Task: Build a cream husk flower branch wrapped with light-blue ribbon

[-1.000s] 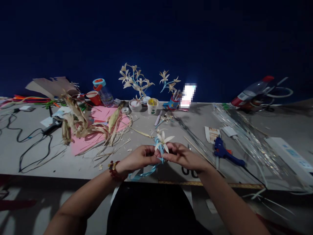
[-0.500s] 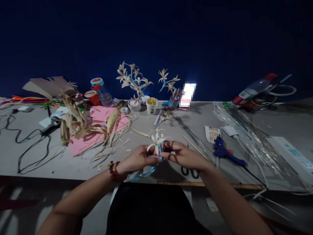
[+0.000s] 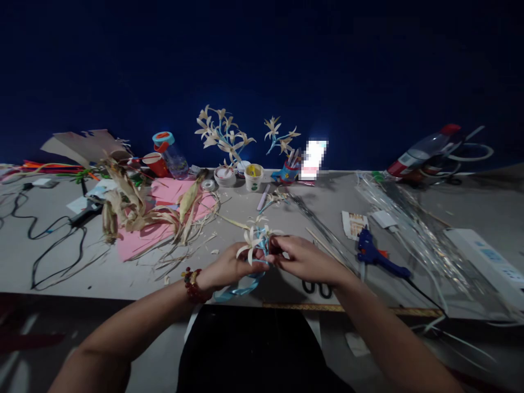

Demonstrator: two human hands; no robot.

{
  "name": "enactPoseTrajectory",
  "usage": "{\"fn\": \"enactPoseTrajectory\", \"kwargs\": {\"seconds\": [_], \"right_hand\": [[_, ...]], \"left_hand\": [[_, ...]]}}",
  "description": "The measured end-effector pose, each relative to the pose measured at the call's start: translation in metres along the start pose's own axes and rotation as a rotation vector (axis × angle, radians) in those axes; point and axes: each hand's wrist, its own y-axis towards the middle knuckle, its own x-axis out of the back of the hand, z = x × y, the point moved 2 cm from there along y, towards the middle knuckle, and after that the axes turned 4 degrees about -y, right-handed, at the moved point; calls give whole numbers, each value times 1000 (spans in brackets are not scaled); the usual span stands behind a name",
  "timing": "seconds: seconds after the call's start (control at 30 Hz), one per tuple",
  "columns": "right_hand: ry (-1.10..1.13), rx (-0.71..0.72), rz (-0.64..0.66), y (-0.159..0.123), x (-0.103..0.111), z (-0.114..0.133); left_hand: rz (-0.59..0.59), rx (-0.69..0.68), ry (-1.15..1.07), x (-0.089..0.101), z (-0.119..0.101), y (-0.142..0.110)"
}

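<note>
Above the table (image 3: 123,281), the flower spray (image 3: 262,238) seems upright, blooms (image 3: 251,243) topmost.

On the worktop (image 3: 61,273), a blue hot-glue gun (image 3: 379,256) lies just beside a small packet (image 3: 355,225), with a white power strip (image 3: 483,259) farther right. Near the dark blue wall (image 3: 262,65) are a red-capped plastic bottle (image 3: 421,153), a red paper cup (image 3: 160,167) and a blurred bright screen (image 3: 314,158).
</note>
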Motion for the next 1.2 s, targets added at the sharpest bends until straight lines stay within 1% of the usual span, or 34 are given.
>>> {"fn": "enactPoseTrajectory", "kwargs": {"seconds": [0.13, 0.2, 0.27, 0.37, 0.43, 0.57, 0.6, 0.67, 0.73, 0.83, 1.0, 1.07, 1.2], "right_hand": [[-50, -40, 11, 1, 0, 4], [-64, -57, 17, 0, 0, 5], [-56, -60, 25, 0, 0, 5], [-27, -59, 23, -1, -2, 2], [-3, -63, 18, -1, -3, -1], [8, -58, -3, 0, -6, -2], [4, -57, -9, 0, -6, -2], [10, -74, -21, 0, -7, -2], [50, -110, -63, -1, -9, -4], [130, -138, -168, -1, -14, -9], [359, -147, -339, 0, -21, -14], [428, -135, -358, -1, -21, -15], [557, -119, -334, -4, -17, -16]], "left_hand": [[-83, -21, 18, -6, 5, -2], [-104, -41, 7, -7, 8, -3], [-81, -43, -18, -7, 9, -4], [5, -2, -52, -6, 11, -5], [20, 30, -92, -7, 12, -5], [-90, 10, -167, -10, 18, -4], [-108, -8, -169, -11, 20, -3], [-108, -51, -156, -12, 22, -2], [-110, -102, -149, -11, 22, -1], [-157, -161, -133, -8, 20, 2], [-264, -142, -161, -9, 23, 6], [-281, -123, -176, -9, 24, 7], [-276, -103, -299, -8, 22, 5]]}}
